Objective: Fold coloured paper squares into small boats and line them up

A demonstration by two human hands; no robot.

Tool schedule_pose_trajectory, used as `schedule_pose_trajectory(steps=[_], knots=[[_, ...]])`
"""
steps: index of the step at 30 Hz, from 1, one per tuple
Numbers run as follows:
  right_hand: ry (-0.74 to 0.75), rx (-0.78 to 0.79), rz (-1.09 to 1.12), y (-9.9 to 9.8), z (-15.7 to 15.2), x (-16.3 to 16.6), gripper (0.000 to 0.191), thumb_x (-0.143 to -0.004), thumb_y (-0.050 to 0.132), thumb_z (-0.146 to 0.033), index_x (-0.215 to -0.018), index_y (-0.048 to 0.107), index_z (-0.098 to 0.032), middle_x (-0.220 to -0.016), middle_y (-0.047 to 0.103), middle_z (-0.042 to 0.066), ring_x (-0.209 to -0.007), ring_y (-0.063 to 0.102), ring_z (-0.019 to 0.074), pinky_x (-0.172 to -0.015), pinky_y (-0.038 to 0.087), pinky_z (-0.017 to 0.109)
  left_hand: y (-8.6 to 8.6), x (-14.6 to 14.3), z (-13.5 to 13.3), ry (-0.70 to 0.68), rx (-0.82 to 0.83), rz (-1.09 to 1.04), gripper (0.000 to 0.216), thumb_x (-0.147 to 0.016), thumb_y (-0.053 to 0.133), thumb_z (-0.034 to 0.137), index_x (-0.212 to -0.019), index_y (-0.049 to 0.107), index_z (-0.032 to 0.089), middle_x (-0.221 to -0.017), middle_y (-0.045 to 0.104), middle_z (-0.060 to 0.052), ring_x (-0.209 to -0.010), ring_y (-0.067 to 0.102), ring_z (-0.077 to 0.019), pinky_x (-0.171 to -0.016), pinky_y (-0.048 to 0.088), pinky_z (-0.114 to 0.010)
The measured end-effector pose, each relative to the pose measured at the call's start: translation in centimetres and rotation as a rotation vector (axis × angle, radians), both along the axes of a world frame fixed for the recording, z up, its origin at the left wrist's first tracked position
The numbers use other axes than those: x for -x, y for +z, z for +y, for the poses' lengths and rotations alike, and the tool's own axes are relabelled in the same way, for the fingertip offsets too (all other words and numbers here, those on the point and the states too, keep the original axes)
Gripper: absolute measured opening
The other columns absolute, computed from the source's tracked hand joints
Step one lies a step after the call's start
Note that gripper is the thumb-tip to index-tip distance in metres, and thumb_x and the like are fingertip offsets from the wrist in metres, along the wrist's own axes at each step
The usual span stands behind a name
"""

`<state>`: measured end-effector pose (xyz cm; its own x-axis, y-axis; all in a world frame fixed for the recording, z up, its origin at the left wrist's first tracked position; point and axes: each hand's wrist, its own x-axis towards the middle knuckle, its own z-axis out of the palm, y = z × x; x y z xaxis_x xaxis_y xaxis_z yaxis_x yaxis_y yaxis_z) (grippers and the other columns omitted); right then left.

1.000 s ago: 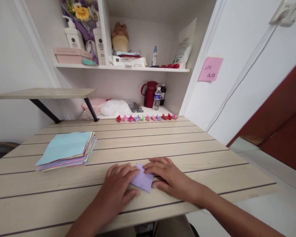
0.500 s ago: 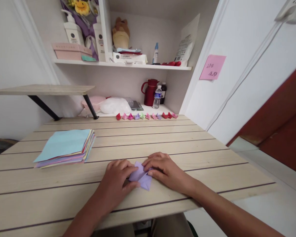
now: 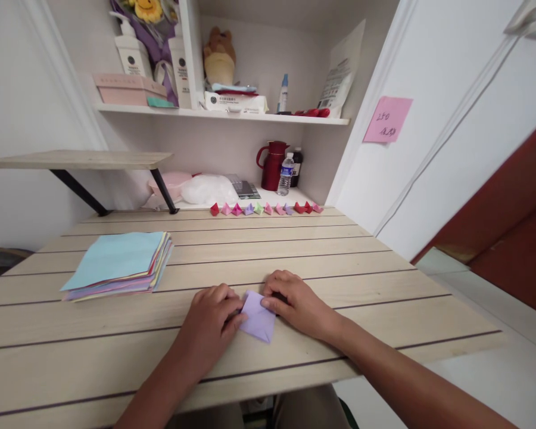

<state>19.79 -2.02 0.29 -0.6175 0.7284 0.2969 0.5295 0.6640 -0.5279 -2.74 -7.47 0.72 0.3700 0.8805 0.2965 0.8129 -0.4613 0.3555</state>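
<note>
Lower centre of frame: folded purple paper [image 3: 258,323], left hand [image 3: 211,314] pinching its left corner, right hand [image 3: 298,305] its upper-right edge; apparently mid-fold, next move calling for aligned edges, firm crease.

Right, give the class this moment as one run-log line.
left hand: touching purple paper | right hand: thumb on purple paper | paper stack: on table

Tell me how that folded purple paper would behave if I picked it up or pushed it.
The folded purple paper is probably very light, being just a small piece of paper. Its visible folds suggest layers, so it may be stiffer than a loose sheet. Lying flat on the table, it would likely slide rather than roll.
</note>
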Motion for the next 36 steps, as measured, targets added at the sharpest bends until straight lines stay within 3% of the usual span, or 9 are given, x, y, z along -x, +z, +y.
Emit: schedule_pose_trajectory(steps=[4, 9, 11, 14, 21, 28, 31, 36], knots=[[0.062, 0.057, -0.007, 0.5, 0.1, -0.8, 0.013, -0.089, 0.069, -0.033, -0.094, 0.064, -0.023, -0.101, 0.066, 0.004, -0.096, 0.057, 0.0219, -0.09, 0.043, 0.038, -0.1, 0.1, -0.1, -0.011, 0.003, 0.007, 0.014, -0.089, 0.061, 0.024, -0.101, 0.068, 0.026, -0.1, 0.065, -0.002, -0.098, 0.06, -0.0217, -0.089, 0.045, -0.043], [0.29, 0.187, -0.022, 1.7, 0.3, -2.6, 0.04, -0.082, 0.077, -0.039, -0.117, 0.062, -0.026, -0.123, 0.062, 0.004, -0.117, 0.053, 0.0234, -0.103, 0.038, 0.038, -0.3, 0.2, -0.1, -0.011, 0.011, 0.0, 0.015, -0.088, 0.062, 0.024, -0.101, 0.069, 0.026, -0.102, 0.065, -0.002, -0.098, 0.061, -0.0218, -0.089, 0.045, -0.043], [0.267, 0.175, -0.027, 1.8, 0.2, -2.6, 0.041, -0.081, 0.077, -0.034, -0.119, 0.061, -0.026, -0.123, 0.062, 0.005, -0.117, 0.053, 0.0242, -0.103, 0.039, 0.039, -0.3, 0.2, 0.0, -0.009, 0.013, -0.003, 0.015, -0.088, 0.062, 0.023, -0.1, 0.07, 0.027, -0.102, 0.065, -0.002, -0.099, 0.061, -0.0217, -0.089, 0.046, -0.043], [0.185, 0.133, -0.01, 1.5, 0.0, -2.1, 0.025, -0.085, 0.072, -0.026, -0.109, 0.064, -0.024, -0.116, 0.065, 0.006, -0.111, 0.056, 0.0244, -0.099, 0.04, 0.041, -0.4, 0.3, 0.1, -0.007, 0.013, -0.002, 0.016, -0.088, 0.062, 0.023, -0.101, 0.071, 0.027, -0.102, 0.065, -0.002, -0.1, 0.061, -0.0218, -0.09, 0.046, -0.044], [0.205, 0.116, 0.065, 1.2, 0.1, -1.6, 0.015, -0.092, 0.065, -0.035, -0.101, 0.066, -0.023, -0.106, 0.068, 0.005, -0.102, 0.06, 0.0221, -0.094, 0.043, 0.038, -0.3, 0.3, 0.1, -0.016, 0.031, 0.018, 0.015, -0.09, 0.061, 0.024, -0.102, 0.07, 0.027, -0.104, 0.065, -0.003, -0.101, 0.06, -0.0222, -0.091, 0.045, -0.045], [0.085, 0.109, 0.052, 1.1, 0.1, -0.6, 0.011, -0.094, 0.063, -0.03, -0.087, 0.065, -0.022, -0.095, 0.068, 0.004, -0.093, 0.061, 0.0202, -0.089, 0.045, 0.036, 0.0, -0.2, -0.2, 0.009, 0.025, 0.049, 0.025, -0.09, 0.061, 0.024, -0.114, 0.065, 0.026, -0.106, 0.067, -0.004, -0.104, 0.061, -0.0237, -0.094, 0.046, -0.046], [0.076, 0.146, 0.059, 1.4, 0.2, -0.2, 0.016, -0.093, 0.062, -0.027, -0.079, 0.064, -0.021, -0.091, 0.066, 0.003, -0.088, 0.06, 0.0187, -0.085, 0.046, 0.033, -0.3, -0.3, -0.3, 0.037, 0.011, 0.059, 0.04, -0.087, 0.064, 0.022, -0.126, 0.057, 0.023, -0.118, 0.068, -0.007, -0.112, 0.06, -0.0265, -0.099, 0.045, -0.049], [0.04, 0.212, 0.056, 1.6, 0.5, 0.2, 0.018, -0.091, 0.06, -0.02, -0.073, 0.063, -0.02, -0.088, 0.063, 0.003, -0.086, 0.06, 0.018, -0.081, 0.048, 0.031, -1.4, 0.2, -0.3, 0.024, -0.088, 0.056, 0.07, -0.086, 0.064, 0.018, -0.147, 0.031, 0.027, -0.134, 0.062, -0.009, -0.12, 0.059, -0.0255, -0.1, 0.045, -0.046]])
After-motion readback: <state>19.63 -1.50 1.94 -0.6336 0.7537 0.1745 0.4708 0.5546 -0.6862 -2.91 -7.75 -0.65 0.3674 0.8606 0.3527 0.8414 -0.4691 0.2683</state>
